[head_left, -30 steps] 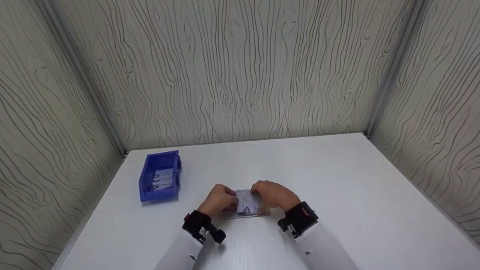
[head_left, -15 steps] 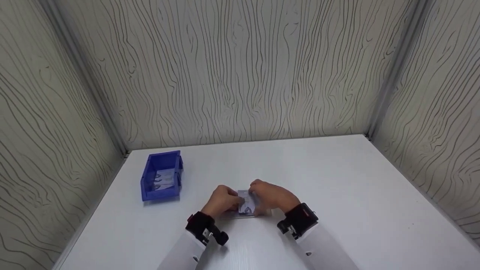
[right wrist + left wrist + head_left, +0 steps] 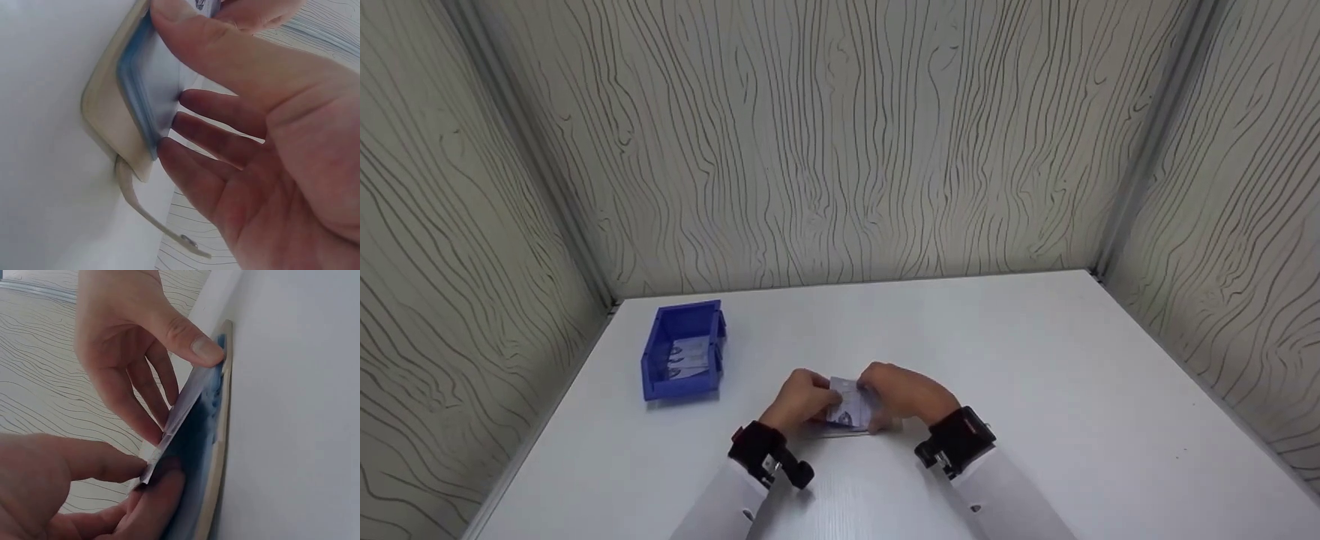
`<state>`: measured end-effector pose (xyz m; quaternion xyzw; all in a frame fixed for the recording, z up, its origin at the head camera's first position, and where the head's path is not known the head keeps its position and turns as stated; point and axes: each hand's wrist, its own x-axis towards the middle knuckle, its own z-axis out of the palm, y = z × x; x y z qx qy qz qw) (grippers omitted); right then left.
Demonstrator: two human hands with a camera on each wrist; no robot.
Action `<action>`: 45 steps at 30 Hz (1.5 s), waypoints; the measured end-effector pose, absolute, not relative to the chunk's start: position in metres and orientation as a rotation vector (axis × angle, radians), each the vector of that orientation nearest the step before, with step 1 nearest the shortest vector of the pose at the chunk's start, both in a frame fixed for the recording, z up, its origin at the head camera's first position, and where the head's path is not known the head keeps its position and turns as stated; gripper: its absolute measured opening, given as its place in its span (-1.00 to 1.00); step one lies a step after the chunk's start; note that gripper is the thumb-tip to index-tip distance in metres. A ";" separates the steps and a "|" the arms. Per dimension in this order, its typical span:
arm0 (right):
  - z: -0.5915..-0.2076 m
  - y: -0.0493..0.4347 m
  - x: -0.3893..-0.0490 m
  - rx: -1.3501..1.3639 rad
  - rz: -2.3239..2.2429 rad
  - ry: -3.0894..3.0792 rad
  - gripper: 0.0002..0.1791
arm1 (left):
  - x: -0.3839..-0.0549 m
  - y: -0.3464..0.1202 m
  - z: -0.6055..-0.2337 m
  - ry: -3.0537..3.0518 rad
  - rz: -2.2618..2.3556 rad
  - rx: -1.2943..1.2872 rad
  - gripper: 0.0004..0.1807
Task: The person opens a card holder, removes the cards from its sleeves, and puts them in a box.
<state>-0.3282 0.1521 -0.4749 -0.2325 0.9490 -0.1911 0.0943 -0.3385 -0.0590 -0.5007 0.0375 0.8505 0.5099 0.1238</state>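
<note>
A pale printed card (image 3: 851, 403) lies between the two hands, over a cream-edged card holder (image 3: 844, 433) on the table. My left hand (image 3: 797, 401) pinches the card's left edge between thumb and fingers. On the other side my right hand (image 3: 911, 391) grips the card and the holder's clear leaves, its thumb along the near edge. Blue-edged plastic leaves (image 3: 135, 95) show above the cream cover (image 3: 109, 121) in the right wrist view, where a strap with a metal snap (image 3: 152, 216) sticks out. How far the card sits inside a leaf is hidden.
A blue bin (image 3: 681, 388) stands at the table's left, with several similar printed cards (image 3: 688, 356) inside. The white table (image 3: 1035, 375) is bounded by wood-grain-patterned panels (image 3: 840, 150) at the back and both sides.
The card has turned slightly, its upper left corner swinging left. My left hand moved a little right, then slightly back left; my right hand stays nearly in place.
</note>
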 end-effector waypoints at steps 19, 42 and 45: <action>-0.473 0.147 -0.328 -0.760 -0.558 2.821 -0.42 | -0.337 -0.052 -0.503 2.583 1.413 0.099 -0.63; -0.478 0.153 -0.330 -0.735 -0.601 2.807 -0.35 | -0.342 -0.097 -0.461 2.567 1.326 0.326 -0.53; -0.478 0.153 -0.329 -0.729 -0.606 2.811 -0.34 | -0.342 -0.107 -0.449 2.729 1.241 0.361 -0.62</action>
